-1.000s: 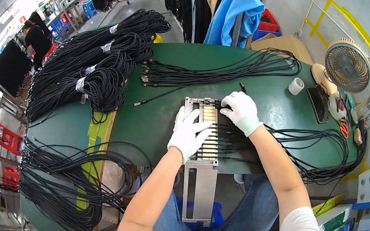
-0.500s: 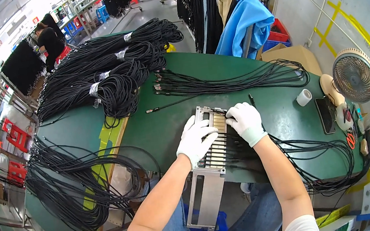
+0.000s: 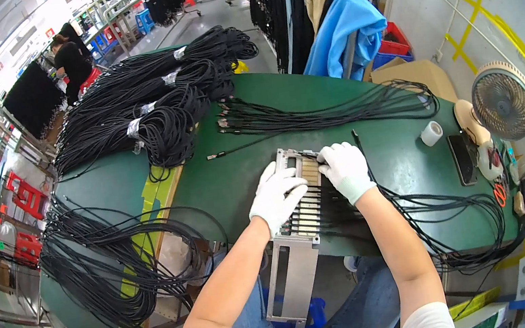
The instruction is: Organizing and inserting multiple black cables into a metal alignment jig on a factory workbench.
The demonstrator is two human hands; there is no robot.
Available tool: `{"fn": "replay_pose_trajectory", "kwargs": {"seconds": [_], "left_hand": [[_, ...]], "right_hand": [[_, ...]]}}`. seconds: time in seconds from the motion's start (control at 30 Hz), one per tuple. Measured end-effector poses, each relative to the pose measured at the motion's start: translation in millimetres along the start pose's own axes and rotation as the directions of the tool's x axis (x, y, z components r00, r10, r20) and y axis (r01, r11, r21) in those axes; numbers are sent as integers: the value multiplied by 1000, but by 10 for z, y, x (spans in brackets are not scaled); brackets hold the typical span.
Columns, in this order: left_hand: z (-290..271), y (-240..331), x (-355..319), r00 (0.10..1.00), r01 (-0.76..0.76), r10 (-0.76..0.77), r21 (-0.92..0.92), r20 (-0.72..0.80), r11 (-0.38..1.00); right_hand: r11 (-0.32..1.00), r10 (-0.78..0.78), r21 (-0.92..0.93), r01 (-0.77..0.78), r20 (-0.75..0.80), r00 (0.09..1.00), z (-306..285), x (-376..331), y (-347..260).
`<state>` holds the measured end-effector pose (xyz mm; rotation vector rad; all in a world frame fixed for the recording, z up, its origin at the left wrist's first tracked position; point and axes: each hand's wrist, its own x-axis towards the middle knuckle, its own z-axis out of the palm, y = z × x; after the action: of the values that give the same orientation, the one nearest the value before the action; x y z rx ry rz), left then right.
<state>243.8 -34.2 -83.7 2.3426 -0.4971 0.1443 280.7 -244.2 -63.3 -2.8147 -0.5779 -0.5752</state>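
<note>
Hands first: left hand [image 3: 276, 197] is lying over the left side of the jig [image 3: 307, 170], fingers stretched toward the slats; I'm not managing to tell if it's gripping the frame. Right hand [image 3: 346, 170] is working at the upper right edge, fingers bunched; can't tell if they're pinching anything. Hands are staying apart, jig between them. Change: I'm seeing the view tilting up over the last second, so everything is sitting lower in it; against half a second ago, hands and jig are barely shifting. Reading: same spot is still being handled, nothing visibly finishing. Jig is sitting at the table's near edge, ahead of the body, its plate [image 3: 301, 275] overhanging the lap. It's looking like dull grey metal, long and rectangular, with pale flat slats running crosswise in a row. Gloves are showing as thin, white, close-fitting knit. Thin black leads [image 3: 338, 205] are trailing off the jig's right side; smooth, bendy loops [image 3: 458, 208] are sagging farther right. Outward, table [image 3: 237, 175] is showing a smooth, faintly glossy green; loose cables [image 3: 323, 113] are lying beyond the jig, thick coils [image 3: 157, 105] are heaping up far left, and a white roll [image 3: 431, 133] is standing near the phone [image 3: 462, 160].
</note>
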Motion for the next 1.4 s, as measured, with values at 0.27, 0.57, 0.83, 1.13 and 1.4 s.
{"fn": "replay_pose_trajectory", "kwargs": {"seconds": [0.27,0.57,0.83,1.13,1.4], "left_hand": [[24,-78,-10,999,-31,31,-6,-9,1000],[-8,16,-8,994,14,-26,-114,-108,993],[-70,-101,24,940,-100,77,-54,-333,993],[-154,-88,1,955,194,-196,-32,-223,981],[-48,-106,-86,958,150,-141,18,-252,989]], "right_hand": [[998,36,-62,-34,32,999,2,-34,46],[996,-73,49,73,3,997,-165,-70,-18],[894,-167,427,139,29,986,-340,-50,-265],[942,-60,335,-5,183,981,-389,-95,-19],[962,-102,264,66,123,987,-277,-121,-52]]}}
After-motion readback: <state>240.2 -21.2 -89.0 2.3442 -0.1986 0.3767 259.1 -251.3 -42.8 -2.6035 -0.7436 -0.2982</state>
